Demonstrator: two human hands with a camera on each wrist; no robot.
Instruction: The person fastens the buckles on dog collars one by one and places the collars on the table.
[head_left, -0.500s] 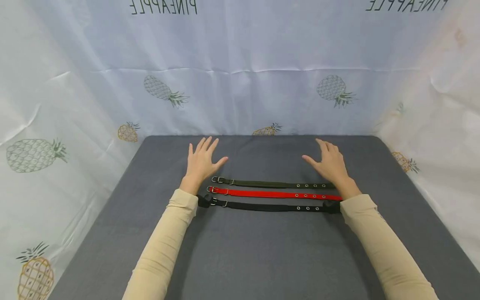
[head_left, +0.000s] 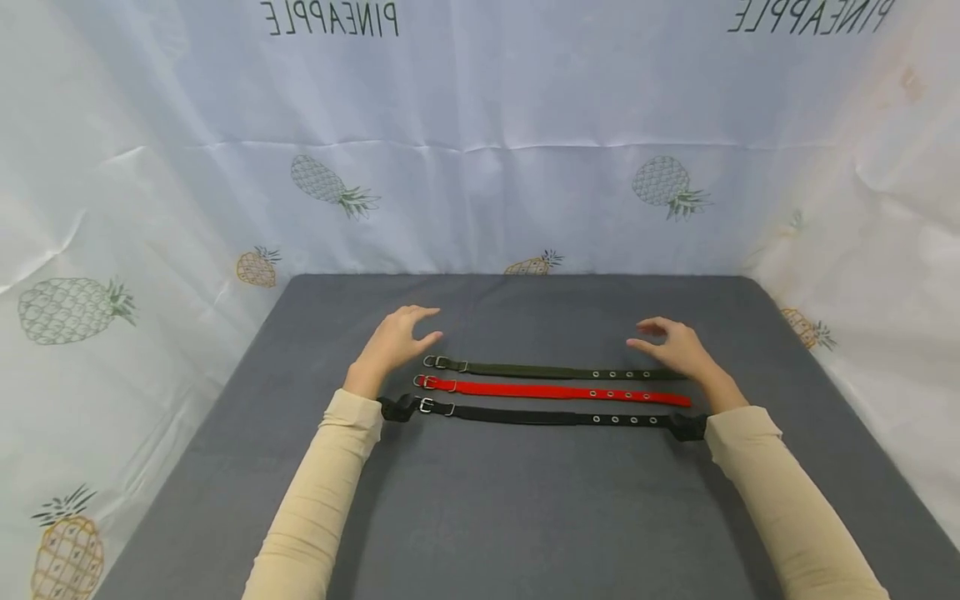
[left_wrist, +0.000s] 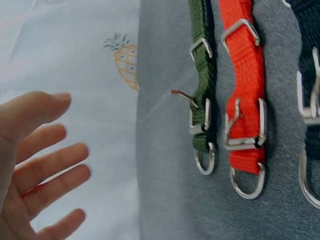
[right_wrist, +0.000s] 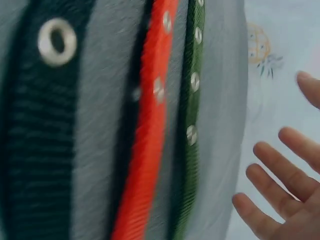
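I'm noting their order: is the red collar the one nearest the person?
No, the black collar lies nearest, with the red collar between it and the green collar.

A grey tabletop bears a green strap, a red strap and a black strap.

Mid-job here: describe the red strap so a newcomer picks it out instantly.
On the grey table, find the green strap, farthest away, and the black strap, nearest. The red strap lies between them; its bright colour sets it apart from both darker neighbours.
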